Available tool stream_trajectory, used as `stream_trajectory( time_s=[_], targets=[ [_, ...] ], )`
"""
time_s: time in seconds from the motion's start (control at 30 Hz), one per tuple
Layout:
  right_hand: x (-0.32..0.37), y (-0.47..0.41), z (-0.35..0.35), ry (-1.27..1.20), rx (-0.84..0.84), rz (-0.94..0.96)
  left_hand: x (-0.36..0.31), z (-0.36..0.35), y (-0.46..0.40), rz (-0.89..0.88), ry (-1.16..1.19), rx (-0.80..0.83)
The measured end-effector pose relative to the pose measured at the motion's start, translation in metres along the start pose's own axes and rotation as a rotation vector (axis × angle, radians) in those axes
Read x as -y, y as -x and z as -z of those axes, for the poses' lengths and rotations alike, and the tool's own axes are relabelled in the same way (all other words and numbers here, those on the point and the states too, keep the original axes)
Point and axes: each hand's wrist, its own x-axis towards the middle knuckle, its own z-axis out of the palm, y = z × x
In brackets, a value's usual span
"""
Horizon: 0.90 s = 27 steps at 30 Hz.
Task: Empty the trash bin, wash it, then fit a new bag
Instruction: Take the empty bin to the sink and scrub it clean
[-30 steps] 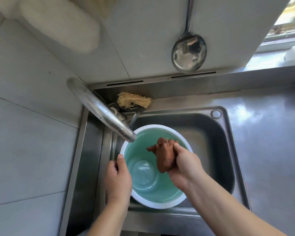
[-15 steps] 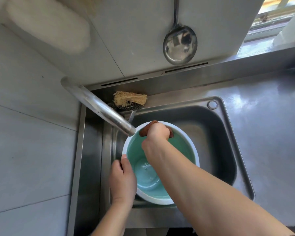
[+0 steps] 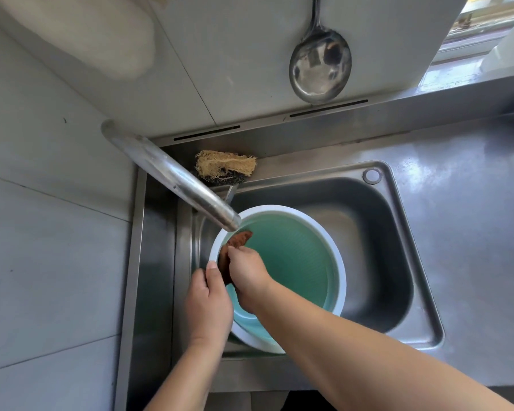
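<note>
— Where is the bin?

— The trash bin [image 3: 303,256], teal inside with a white rim, stands in the steel sink [image 3: 398,247], toward the sink's left side. Its mouth tips a little toward the camera. The faucet [image 3: 172,179] reaches over from the left, and its tip hangs just above the bin's far-left rim.

— What is in it?

— A brown rag [image 3: 235,247], up against the left inner wall just under the faucet tip. The ribbed wall elsewhere is bare. The bottom is mostly hidden behind the right forearm, so I cannot tell whether water lies there.

— And the hands?

— The right hand [image 3: 249,274] reaches into the bin, fingers curled around the rag, pressing it to the wall. The left hand [image 3: 208,304] grips the near-left rim, thumb on top, fingers hidden outside the wall.

— Anything else in the sink?

— Only the bin shows in the basin. A straw-coloured scrubber [image 3: 226,166] lies on a dark pad on the ledge behind the sink, by the faucet's base. A steel ladle [image 3: 321,66] hangs on the wall above, its bowl holding nothing.
</note>
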Motion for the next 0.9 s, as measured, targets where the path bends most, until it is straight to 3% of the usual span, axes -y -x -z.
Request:
stream_trajectory(
  time_s=[0.2, 0.37, 0.53, 0.73, 0.9],
  targets=[
    [-0.026, 0.012, 0.029, 0.337, 0.249, 0.062, -0.006, -0.004, -0.001, -0.036, 0.044, -0.005],
    [-0.026, 0.031, 0.070, 1.002, 0.406, 0.131, -0.017, -0.008, 0.002, -0.111, 0.047, -0.025],
    [-0.010, 0.035, 0.102, 1.501, 0.551, 0.065, -0.027, -0.011, 0.000, -0.127, 0.065, 0.007],
    [0.001, 0.017, 0.136, 2.131, 0.541, 0.235, -0.030, -0.013, -0.001, -0.147, 0.063, 0.058],
    [0.027, -0.007, 0.148, 2.550, 0.276, 0.541, -0.034, -0.014, -0.005, -0.128, 0.052, 0.051]
  ],
)
